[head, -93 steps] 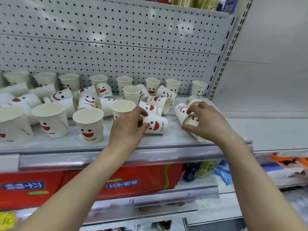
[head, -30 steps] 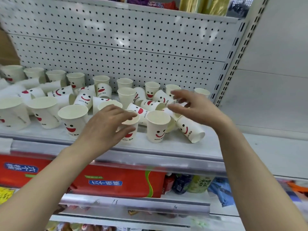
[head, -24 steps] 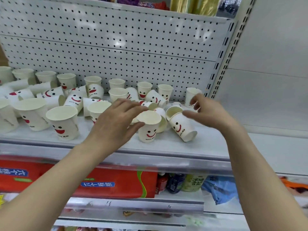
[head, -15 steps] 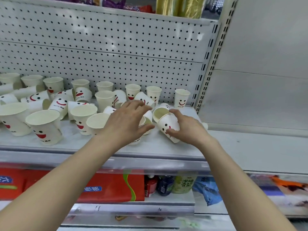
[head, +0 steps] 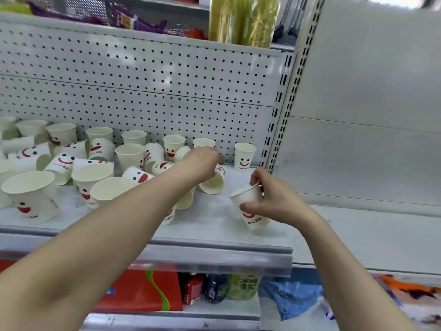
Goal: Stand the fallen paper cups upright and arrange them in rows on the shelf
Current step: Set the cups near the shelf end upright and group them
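Head view: the right hand [head: 274,199] pinched a tilted cup [head: 250,211] by rim and wall, its base near the shelf [head: 214,235]. The left hand [head: 202,161] curled over a fallen cup [head: 213,182] beneath it, grip unclear. Best to land the base flat, squeezing lightly.

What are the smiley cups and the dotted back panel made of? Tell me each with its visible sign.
White red-smile cup in the right hand: likely thin paper, matte, rolled rim, printed face. Grey perforated back panel: probably painted sheet metal, even punched holes, soft sheen.
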